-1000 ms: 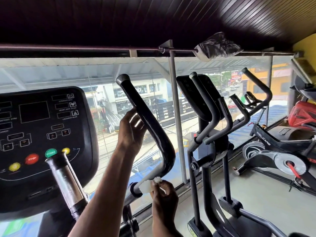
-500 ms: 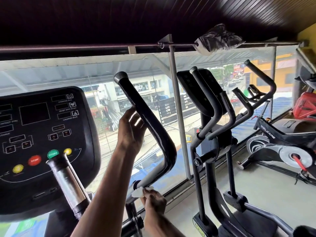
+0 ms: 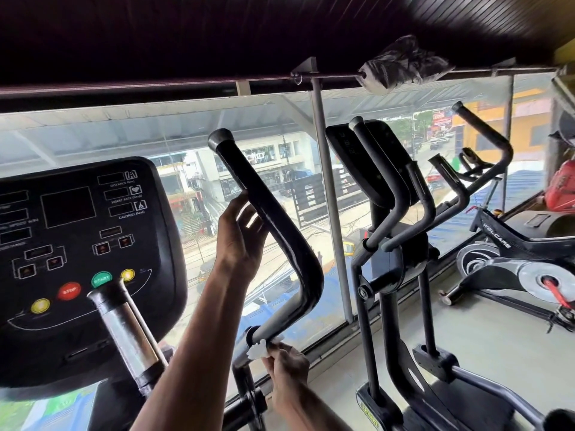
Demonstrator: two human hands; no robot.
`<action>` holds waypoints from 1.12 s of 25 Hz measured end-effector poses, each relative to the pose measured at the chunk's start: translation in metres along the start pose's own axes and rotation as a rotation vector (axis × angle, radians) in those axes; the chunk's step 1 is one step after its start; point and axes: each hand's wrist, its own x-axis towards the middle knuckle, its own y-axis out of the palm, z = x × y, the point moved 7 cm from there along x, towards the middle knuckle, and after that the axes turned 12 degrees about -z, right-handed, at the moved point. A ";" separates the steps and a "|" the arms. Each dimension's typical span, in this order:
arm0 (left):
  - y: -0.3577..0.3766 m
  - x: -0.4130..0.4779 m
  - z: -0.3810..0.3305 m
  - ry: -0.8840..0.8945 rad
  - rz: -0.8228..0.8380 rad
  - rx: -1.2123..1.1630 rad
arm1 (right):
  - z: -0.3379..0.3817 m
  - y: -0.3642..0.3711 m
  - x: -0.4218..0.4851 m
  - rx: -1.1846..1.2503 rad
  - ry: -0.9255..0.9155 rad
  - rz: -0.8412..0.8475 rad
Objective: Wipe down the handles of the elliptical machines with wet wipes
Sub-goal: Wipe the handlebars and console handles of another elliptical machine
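Observation:
The near elliptical's black bent handle [image 3: 280,231] rises in the middle of the view. My left hand [image 3: 239,241] rests against its left side about halfway up, fingers straight and spread. Lower down, my right hand [image 3: 286,365] pinches a small white wet wipe [image 3: 258,349] and presses it on the grey lower end of the handle, just by the black collar [image 3: 251,334].
The black console [image 3: 77,244] with coloured buttons fills the left, with a worn metal grip [image 3: 124,321] in front of it. A second elliptical [image 3: 389,213] stands to the right, then a spin bike [image 3: 513,259]. A glass wall with a steel post [image 3: 329,213] lies behind.
My right hand has slid the wipe a little down the handle's lower end to the collar. My left hand has stayed on the handle. The view has shifted slightly.

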 end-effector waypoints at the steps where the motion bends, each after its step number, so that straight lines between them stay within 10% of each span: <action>1: 0.000 -0.001 0.000 0.005 -0.001 -0.001 | 0.001 0.001 -0.001 -0.020 0.007 0.007; 17: 0.000 -0.010 0.004 0.002 -0.020 -0.002 | 0.119 -0.037 -0.078 0.156 -0.343 0.109; 28: 0.001 -0.012 0.005 -0.005 -0.079 -0.004 | 0.164 -0.049 -0.125 -0.034 -1.141 0.065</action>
